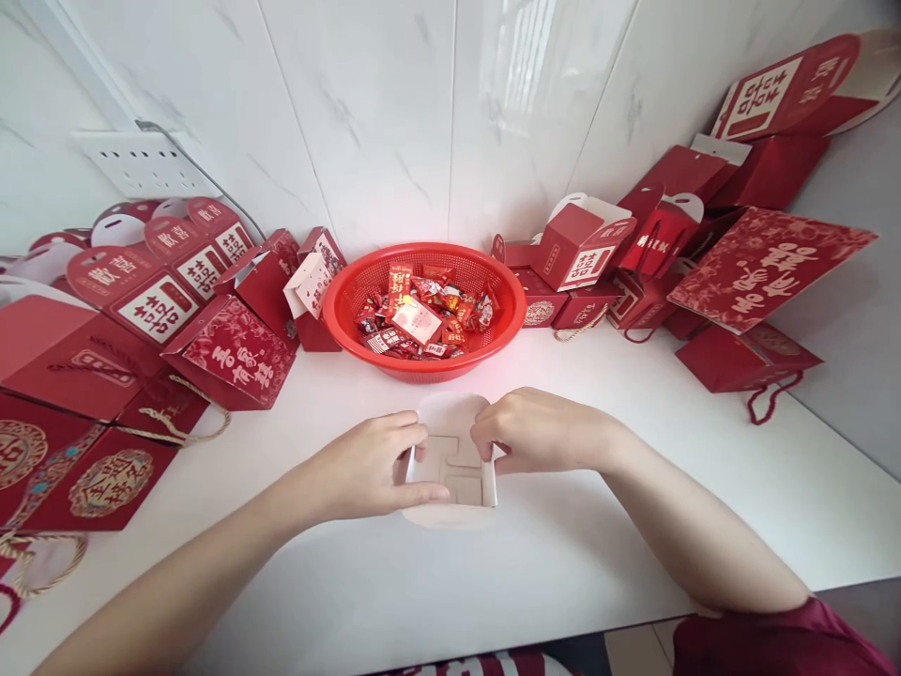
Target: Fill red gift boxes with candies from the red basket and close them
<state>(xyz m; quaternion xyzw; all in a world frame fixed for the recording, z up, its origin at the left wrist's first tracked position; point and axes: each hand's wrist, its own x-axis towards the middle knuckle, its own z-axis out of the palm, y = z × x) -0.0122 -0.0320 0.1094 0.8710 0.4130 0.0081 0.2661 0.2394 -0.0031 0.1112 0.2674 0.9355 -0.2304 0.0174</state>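
A small open gift box [461, 460], white inside, stands on the white table in front of me, its top facing up and interlocked bottom flaps showing within. My left hand [384, 467] grips its left wall, fingers over the edge and thumb along the near rim. My right hand [525, 430] pinches the right wall, fingertips curled over the rim. The outside of the box is mostly hidden. Just beyond it sits a red plastic basket [426, 371] holding red-wrapped sweets [454, 305] and a pale pink packet [417, 320].
Red gift boxes [156, 310] with cord handles are stacked along the left. More red boxes [587, 246] are piled at the right, one large box [771, 263] leaning outward. A tiled wall [394, 122] closes the back; a socket panel [145, 164] with a cable is at left.
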